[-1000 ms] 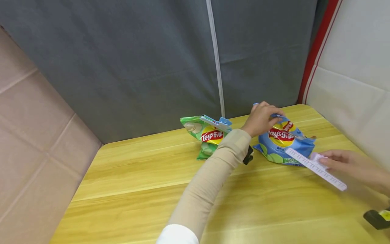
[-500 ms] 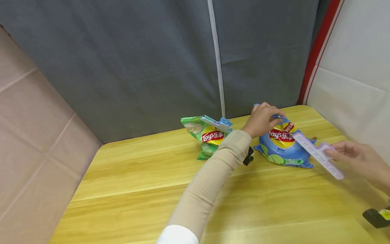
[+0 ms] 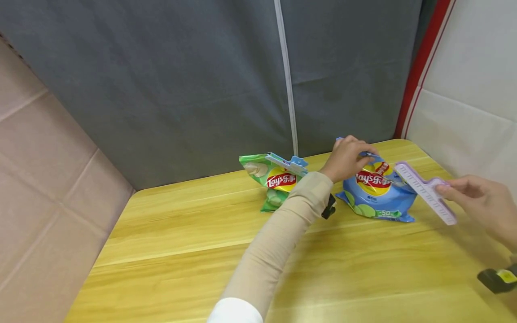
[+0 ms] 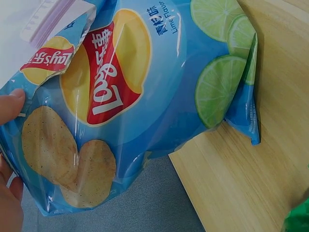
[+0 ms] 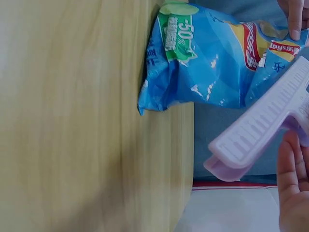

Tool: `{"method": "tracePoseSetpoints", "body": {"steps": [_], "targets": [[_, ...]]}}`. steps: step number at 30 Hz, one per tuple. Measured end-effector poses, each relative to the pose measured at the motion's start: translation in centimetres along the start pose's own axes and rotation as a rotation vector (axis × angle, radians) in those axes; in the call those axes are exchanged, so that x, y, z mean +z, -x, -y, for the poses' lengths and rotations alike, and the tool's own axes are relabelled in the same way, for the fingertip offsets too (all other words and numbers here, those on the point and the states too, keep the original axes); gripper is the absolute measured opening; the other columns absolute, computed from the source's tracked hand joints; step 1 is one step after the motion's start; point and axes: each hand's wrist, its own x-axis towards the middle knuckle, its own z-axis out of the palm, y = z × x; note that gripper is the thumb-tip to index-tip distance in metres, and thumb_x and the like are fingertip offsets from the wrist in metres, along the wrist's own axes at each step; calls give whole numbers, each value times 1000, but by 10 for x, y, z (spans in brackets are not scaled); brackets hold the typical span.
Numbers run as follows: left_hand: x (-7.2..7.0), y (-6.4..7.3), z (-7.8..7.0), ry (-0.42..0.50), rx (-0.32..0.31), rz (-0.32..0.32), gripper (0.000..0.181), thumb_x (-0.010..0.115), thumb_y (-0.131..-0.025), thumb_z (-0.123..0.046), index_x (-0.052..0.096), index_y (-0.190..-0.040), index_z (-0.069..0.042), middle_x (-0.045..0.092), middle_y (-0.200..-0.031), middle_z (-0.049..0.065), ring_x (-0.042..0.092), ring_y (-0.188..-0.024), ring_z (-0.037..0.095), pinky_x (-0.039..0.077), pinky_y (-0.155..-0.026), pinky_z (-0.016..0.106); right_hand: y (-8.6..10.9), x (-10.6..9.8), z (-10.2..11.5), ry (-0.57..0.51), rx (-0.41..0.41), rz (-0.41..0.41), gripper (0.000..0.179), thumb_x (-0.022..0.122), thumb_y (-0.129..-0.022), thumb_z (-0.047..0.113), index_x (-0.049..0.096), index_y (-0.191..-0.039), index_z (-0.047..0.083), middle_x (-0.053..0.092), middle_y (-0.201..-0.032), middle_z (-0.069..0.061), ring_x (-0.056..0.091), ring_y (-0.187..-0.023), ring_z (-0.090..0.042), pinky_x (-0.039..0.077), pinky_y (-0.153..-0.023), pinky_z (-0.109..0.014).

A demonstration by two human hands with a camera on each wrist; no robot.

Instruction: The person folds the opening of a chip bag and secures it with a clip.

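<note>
My left hand (image 3: pixel 348 157) pinches the folded-down top of a blue Lay's potato chip bag (image 3: pixel 369 199), which stands on the wooden table. In the left wrist view, the thumb (image 4: pixel 13 104) lies on the front of the fold and the fingers curl behind it. To the right, my right hand (image 3: pixel 484 199) holds a lilac bag clip (image 3: pixel 424 190) by its handle. The clip's long ridged bar slants beside the bag's upper right, its far end close to the fold. The right wrist view shows the clip's two bars (image 5: pixel 256 125) slightly parted at the end.
Left of the blue bag stands a green Lay's bag (image 3: pixel 278 179), its top closed with a light blue clip (image 3: pixel 288 163). A grey curtain (image 3: pixel 181 98) hangs behind the table (image 3: pixel 173 242), and a white panel (image 3: pixel 468 98) with a red edge rises at the right.
My right hand has lifted the bag clip from the blue bag's lower right up to its upper right side. The left hand keeps its grip on the bag's top, nearly still.
</note>
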Motion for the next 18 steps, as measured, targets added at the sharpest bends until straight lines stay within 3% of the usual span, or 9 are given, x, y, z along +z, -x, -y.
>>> {"method": "tracePoseSetpoints", "body": {"steps": [9, 15, 18], "targets": [[-1, 1, 0, 10, 7, 2, 22, 57, -86, -30, 65, -107, -27, 61, -100, -16, 41, -95, 2, 25, -80, 17, -10, 11, -7, -65, -166, -79, 21, 67, -74, -5, 65, -76, 16, 58, -77, 31, 53, -61, 14, 38, -52, -5], [-1, 3, -1, 16, 18, -2, 22, 57, -86, -29, 65, -106, -27, 61, -100, -16, 42, -95, 2, 25, -81, 17, -19, 18, -39, -69, -233, -96, 15, 69, -72, -6, 66, -79, 7, 60, -83, 27, 56, -67, 13, 40, -56, -4], [-2, 2, -1, 20, 20, -1, 22, 56, -86, -29, 65, -107, -26, 61, -99, -16, 41, -95, 2, 24, -81, 17, -23, 19, -57, -44, -229, -76, 14, 70, -72, -3, 66, -82, 7, 59, -85, 27, 55, -68, 13, 40, -56, -4]]}}
